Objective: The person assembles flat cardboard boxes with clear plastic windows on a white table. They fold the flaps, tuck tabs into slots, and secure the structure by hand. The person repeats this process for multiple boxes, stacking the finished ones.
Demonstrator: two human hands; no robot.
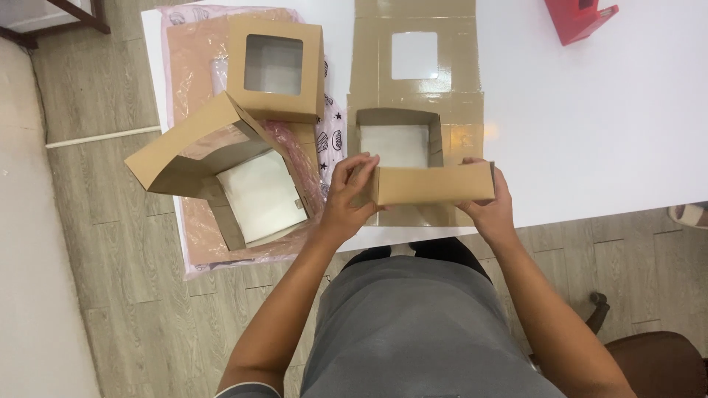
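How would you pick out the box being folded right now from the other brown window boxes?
Start at the white table and go to its near edge. There a brown box lies unfolded, its window flap flat toward the far side. Unlike the two boxes to its left, both hands, the left hand and right hand, grip its near wall.

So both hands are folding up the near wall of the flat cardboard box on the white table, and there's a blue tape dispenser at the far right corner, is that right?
Not quite: the head view shows the tape dispenser is red, not blue. The rest holds: the left hand and right hand fold up the near wall of the flat cardboard box on the white table.
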